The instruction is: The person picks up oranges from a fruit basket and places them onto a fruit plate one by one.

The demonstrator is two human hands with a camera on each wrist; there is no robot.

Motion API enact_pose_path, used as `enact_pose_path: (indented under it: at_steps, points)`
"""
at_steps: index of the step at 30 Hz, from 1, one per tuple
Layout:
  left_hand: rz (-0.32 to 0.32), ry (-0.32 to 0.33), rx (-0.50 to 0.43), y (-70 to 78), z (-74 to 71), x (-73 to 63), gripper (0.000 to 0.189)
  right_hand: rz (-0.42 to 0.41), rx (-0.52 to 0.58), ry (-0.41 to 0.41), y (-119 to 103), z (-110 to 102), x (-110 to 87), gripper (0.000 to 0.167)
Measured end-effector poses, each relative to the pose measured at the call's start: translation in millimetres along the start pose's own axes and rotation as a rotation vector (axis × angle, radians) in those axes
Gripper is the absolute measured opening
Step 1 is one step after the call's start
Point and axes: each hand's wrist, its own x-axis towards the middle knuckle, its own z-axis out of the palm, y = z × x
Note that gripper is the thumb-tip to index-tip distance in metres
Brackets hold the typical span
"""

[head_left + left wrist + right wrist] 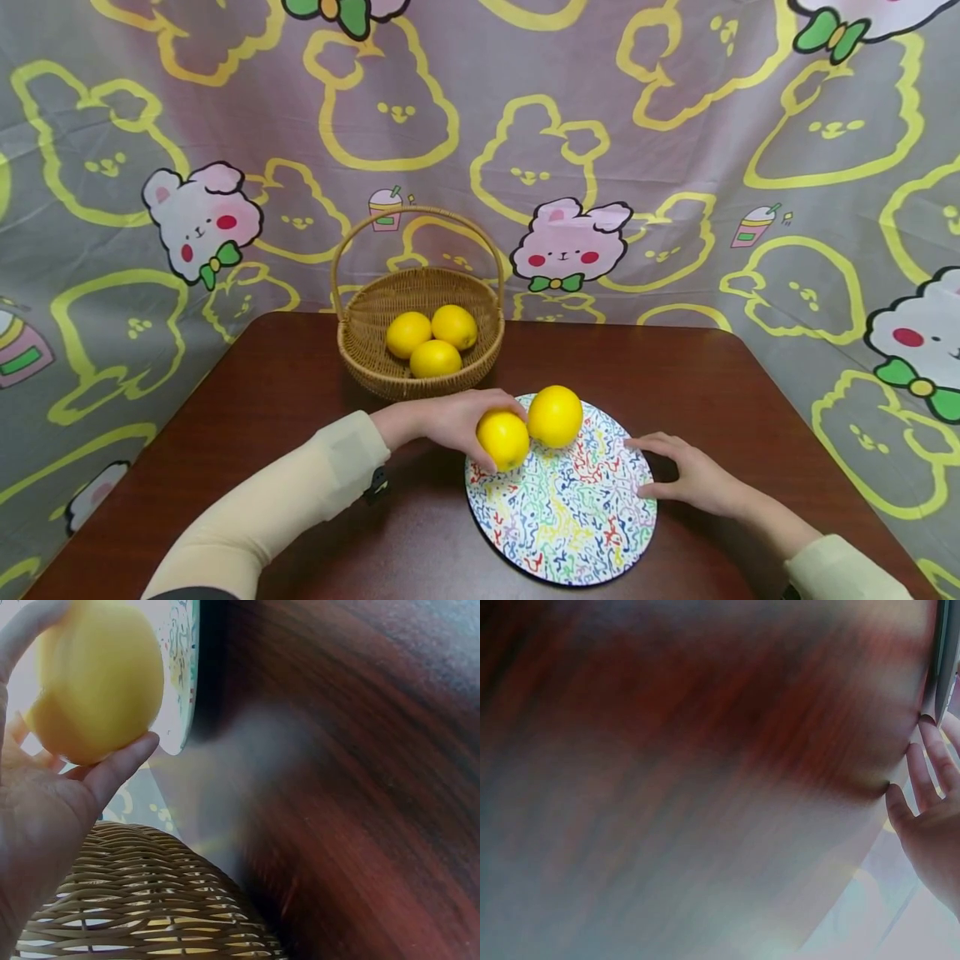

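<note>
In the head view, my left hand (468, 418) grips a yellow lemon (503, 440) over the left part of a round board (577, 525) with a multicoloured squiggle pattern. Thumb and fingers wrap the lemon's sides, as the left wrist view shows the lemon (101, 682) up close. A second lemon (555, 416) sits on the board's far part, just right of the held one. At the board's right rim is my right hand (693, 475), its fingers spread and relaxed, with thumb and fingertips right at the edge. The right wrist view shows these fingers (922, 776) beside the rim.
A wicker basket (420, 387) with a tall arched handle stands behind my left hand, holding several lemons (436, 359). Everything rests on a dark brown wooden table (637, 358). A patterned cloth (675, 167) hangs along its back and sides.
</note>
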Motion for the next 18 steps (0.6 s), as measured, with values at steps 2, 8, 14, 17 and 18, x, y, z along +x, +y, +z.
enact_pose_path:
  at_steps: [2,8,14,17,18]
  points:
    - [-0.001,0.002,-0.002,-1.9,1.3,0.4,0.072,0.001,0.002,-0.001,-0.2,-0.1,0.1,0.066]
    - [-0.003,-0.002,-0.017,-3.5,4.7,1.6,0.071,0.004,0.008,-0.006,-0.7,-0.3,0.9,0.066]
    - [-0.012,0.000,-0.005,-5.4,8.4,3.7,0.072,0.035,0.020,-0.011,0.7,0.6,1.5,0.066]
    - [-0.019,0.005,0.003,-5.2,8.4,3.9,0.071,0.053,0.022,-0.012,0.4,0.5,2.3,0.066]
    - [-0.022,0.006,0.004,-5.5,8.2,3.9,0.071,0.053,0.020,-0.011,0.4,0.4,2.5,0.067]
